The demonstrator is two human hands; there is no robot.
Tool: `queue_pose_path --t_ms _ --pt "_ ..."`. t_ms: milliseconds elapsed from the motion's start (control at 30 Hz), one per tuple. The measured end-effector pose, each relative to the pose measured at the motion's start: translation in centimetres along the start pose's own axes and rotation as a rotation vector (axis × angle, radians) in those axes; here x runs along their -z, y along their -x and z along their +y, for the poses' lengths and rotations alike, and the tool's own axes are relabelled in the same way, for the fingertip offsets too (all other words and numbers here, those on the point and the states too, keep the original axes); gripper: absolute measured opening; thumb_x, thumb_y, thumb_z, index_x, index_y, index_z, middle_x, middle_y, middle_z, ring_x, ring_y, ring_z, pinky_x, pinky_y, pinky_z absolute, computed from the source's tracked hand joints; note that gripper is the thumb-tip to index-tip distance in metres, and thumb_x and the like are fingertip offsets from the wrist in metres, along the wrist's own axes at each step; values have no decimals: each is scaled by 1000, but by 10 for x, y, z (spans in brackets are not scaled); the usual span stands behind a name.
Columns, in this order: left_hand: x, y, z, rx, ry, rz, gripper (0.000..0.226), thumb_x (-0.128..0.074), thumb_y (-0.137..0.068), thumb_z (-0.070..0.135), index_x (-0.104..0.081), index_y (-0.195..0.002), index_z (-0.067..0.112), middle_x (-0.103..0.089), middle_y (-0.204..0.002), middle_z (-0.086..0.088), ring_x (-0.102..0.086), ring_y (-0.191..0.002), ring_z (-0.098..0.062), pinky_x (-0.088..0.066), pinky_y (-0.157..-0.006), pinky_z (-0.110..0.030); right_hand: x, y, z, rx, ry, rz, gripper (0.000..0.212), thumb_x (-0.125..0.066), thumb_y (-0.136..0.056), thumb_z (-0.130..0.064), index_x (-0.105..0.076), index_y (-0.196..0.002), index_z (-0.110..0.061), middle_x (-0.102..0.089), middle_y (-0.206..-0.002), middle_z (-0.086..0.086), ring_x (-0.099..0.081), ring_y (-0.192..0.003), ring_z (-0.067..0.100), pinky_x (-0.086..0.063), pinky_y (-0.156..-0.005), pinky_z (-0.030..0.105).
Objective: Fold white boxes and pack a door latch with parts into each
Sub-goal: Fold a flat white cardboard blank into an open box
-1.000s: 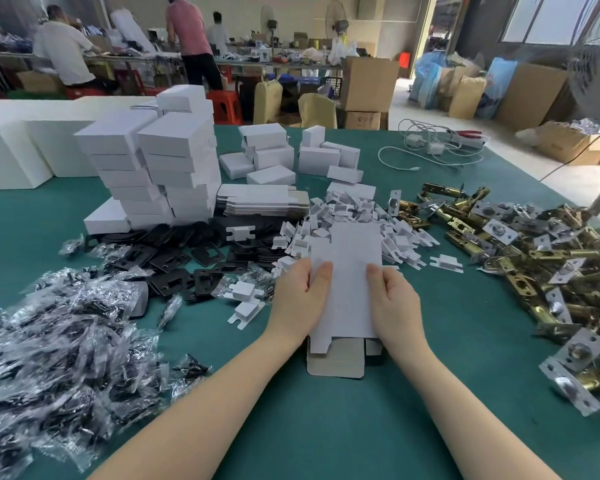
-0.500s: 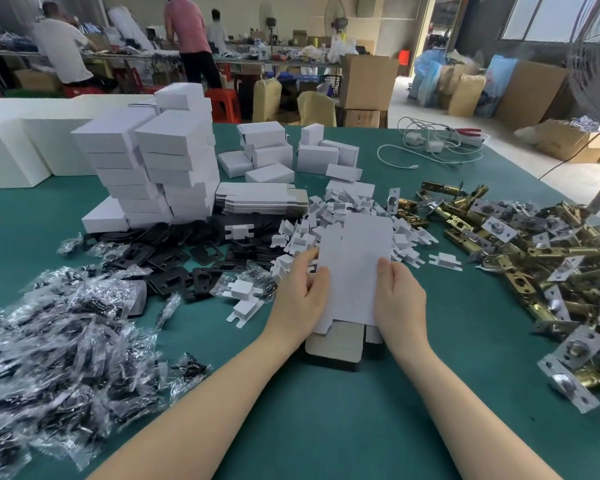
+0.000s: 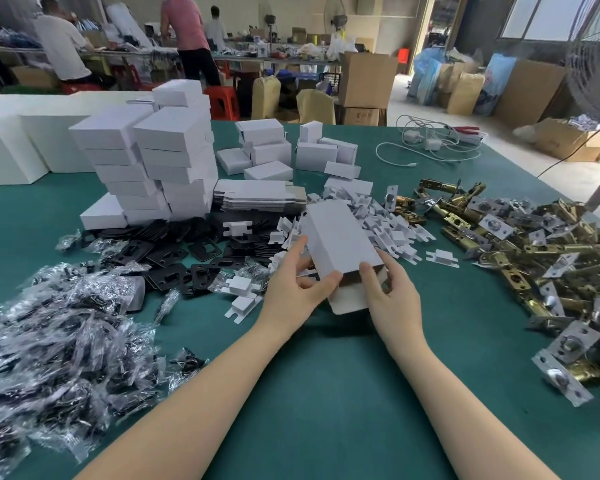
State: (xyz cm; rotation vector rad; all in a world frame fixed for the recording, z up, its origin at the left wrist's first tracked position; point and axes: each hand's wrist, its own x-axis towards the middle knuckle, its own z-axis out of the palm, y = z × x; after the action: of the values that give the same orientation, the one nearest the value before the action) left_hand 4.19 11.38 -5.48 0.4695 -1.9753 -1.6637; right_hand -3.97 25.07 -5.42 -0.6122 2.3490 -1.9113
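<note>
Both hands hold a white box (image 3: 340, 242) raised just above the green surface (image 3: 326, 393), its near end open with a flap hanging down. The left hand (image 3: 297, 289) grips the box's left side, thumb on the near edge; the right hand (image 3: 392, 299) pinches the near right corner. Brass door latches (image 3: 534, 271) lie in a heap to the right of the right hand. Bagged parts (image 3: 59, 348) lie left of the left hand, folded boxes (image 3: 149, 168) stacked beyond it.
</note>
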Motion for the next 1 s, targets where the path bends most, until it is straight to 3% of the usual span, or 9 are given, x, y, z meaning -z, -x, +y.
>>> queue_pose_path --t_ms 100,200,300,433,567,633,700,833,1000 --pt "3 0 0 13 22 -40 89 -74 -71 40 -32 -149 33 -61 -131 9 -71 -88 -8 -54 -74 -18 1 3 1 23 -15 -75 57 -72 -86 -36 -47 -137 -46 -59 -99 -44 -61 -91 -13 -45 -73 3" --pt "6 1 -2 21 88 -109 88 -79 -79 18 -30 -151 30 -58 -135 8 -70 -87 -13 -56 -84 -24 0 3 2 73 22 -91 60 -72 -87 -28 -45 -134 -55 -58 -99 -47 -62 -85 -6 -45 -72 5" --pt "6 1 -5 10 134 -122 76 -73 -84 3 -37 -142 38 -63 -129 10 -70 -87 -8 -55 -76 -20 1 5 0 153 75 -92 66 -70 -87 -19 -38 -118 -68 -58 -97 -46 -58 -82 -5 -41 -70 2" --pt "3 2 0 12 161 -118 62 -59 -89 6 -42 -137 42 -70 -118 12 -67 -95 1 -53 -70 -18 -1 4 4 230 141 -59 68 -62 -89 -8 -37 -137 -48 -55 -97 -29 -53 -83 -9 -36 -71 -1" --pt "4 1 -1 -48 124 -143 64 -52 -94 2 -37 -146 35 -51 -143 14 -48 -132 -8 -57 -83 -30 0 4 5 206 94 -71 63 -63 -89 -10 -44 -139 -44 -56 -102 -37 -60 -80 -6 -40 -73 1" --pt "4 2 -1 -40 181 -130 56 -52 -97 2 -44 -138 39 -50 -141 14 -51 -127 -3 -57 -75 -24 3 2 3 160 14 -97 51 -67 -90 -23 -50 -130 -49 -60 -106 -41 -65 -79 -2 -46 -74 7" --pt "5 3 0 3 270 -142 42 -53 -98 5 -56 -123 39 -60 -124 14 -64 -105 1 -56 -70 -21 7 -1 1 89 -126 -156 34 -62 -94 -36 -59 -126 -45 -65 -114 -31 -66 -91 -2 -51 -83 16" --pt "15 -3 2 153 433 -222 29 -54 -97 9 -65 -115 29 -73 -105 4 -72 -88 -13 -57 -71 -25 18 -8 5 -60 -320 -280 24 -57 -99 -28 -67 -120 -35 -73 -114 -2 -68 -104 16 -55 -95 39" --pt "27 -5 0 189 498 -371 38 -69 -84 13 -71 -115 33 -66 -116 -2 -67 -98 -19 -57 -77 -25 31 -11 6 -11 -320 -369 45 -75 -78 -33 -64 -121 -36 -74 -110 -4 -72 -97 18 -53 -96 32"
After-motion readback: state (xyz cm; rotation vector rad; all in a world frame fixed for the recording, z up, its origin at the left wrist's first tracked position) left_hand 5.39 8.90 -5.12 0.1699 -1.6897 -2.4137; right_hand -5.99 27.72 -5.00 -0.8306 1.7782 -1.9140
